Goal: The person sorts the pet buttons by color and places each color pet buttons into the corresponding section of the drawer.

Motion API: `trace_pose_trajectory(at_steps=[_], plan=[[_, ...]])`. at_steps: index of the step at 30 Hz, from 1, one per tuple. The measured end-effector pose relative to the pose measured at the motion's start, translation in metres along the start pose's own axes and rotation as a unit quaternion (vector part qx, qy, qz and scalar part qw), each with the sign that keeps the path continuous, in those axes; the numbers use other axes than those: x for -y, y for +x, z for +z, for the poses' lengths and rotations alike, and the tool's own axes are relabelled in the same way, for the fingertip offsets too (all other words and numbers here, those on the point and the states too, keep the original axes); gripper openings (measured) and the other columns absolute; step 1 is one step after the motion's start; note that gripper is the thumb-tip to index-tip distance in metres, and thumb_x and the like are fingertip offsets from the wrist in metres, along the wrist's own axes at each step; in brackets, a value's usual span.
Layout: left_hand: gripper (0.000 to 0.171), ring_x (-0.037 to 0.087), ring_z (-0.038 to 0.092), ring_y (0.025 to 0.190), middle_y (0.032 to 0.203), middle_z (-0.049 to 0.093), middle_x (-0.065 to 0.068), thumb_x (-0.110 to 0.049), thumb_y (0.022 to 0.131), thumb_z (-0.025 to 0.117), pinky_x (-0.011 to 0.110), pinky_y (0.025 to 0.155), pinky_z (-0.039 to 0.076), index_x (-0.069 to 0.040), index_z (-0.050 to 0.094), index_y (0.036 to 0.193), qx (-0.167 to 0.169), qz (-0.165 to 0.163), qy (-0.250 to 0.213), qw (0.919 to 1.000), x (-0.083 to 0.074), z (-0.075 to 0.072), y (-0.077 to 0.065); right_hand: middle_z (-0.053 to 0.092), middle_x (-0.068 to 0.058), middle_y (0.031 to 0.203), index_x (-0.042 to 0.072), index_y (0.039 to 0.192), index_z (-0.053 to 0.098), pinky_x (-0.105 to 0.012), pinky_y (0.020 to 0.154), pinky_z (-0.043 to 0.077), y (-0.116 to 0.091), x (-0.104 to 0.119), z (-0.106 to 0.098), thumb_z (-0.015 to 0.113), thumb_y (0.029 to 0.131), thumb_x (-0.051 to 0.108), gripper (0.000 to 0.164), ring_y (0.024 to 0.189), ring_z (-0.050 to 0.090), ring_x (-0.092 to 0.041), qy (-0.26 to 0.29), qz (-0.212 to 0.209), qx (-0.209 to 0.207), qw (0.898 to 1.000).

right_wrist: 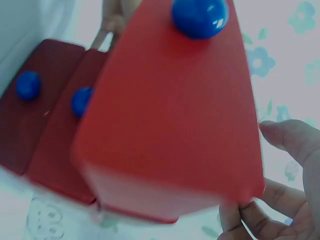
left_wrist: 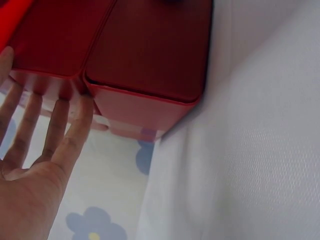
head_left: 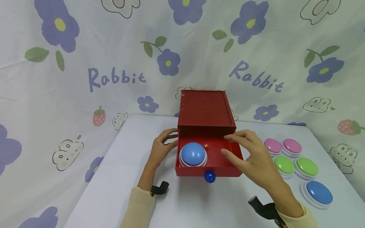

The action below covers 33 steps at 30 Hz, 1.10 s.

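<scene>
A red drawer cabinet (head_left: 203, 107) stands on the table, its top drawer (head_left: 188, 172) pulled out towards me. A blue dome-shaped push button (head_left: 193, 154) on a white base sits in the drawer's left half. My right hand (head_left: 253, 158) hovers over the drawer's right side, thumb and fingers spread apart with nothing between them. Beside the cabinet's left wall is my left hand (head_left: 159, 147); in the left wrist view its extended fingers (left_wrist: 72, 135) reach the red side. A blue round knob (right_wrist: 200, 17) sits on the open drawer's front; two lower drawers are closed.
To the right on the white table (head_left: 114, 190) are two pink buttons (head_left: 292, 147), two green buttons (head_left: 307, 167) and a blue button (head_left: 319, 193), all on white bases. A patterned cloth (head_left: 185, 38) hangs behind the cabinet.
</scene>
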<state>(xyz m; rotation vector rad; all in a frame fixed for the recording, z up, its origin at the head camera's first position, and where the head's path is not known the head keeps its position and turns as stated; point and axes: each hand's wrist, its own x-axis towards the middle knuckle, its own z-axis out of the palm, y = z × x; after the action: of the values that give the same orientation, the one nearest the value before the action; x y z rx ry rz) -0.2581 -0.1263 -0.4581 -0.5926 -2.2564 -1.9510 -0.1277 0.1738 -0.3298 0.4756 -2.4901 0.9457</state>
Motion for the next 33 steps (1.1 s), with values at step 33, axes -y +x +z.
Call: trace_pose_trajectory(at_steps=[33], plan=[[0.048,0.026,0.056,0.125,0.140,0.055,0.003,-0.015,0.095,0.070,0.035,0.093,0.055,-0.017,0.057,0.141,0.000,-0.014,0.013,0.9998,-0.001,0.000,0.001,0.061,-0.008,0.097,0.004,0.105,0.073,-0.025,0.074,0.037,-0.098,-0.138,-0.039,0.088,0.066,0.003,0.042,0.095,0.046,-0.010,-0.123,0.070,-0.107,0.984]])
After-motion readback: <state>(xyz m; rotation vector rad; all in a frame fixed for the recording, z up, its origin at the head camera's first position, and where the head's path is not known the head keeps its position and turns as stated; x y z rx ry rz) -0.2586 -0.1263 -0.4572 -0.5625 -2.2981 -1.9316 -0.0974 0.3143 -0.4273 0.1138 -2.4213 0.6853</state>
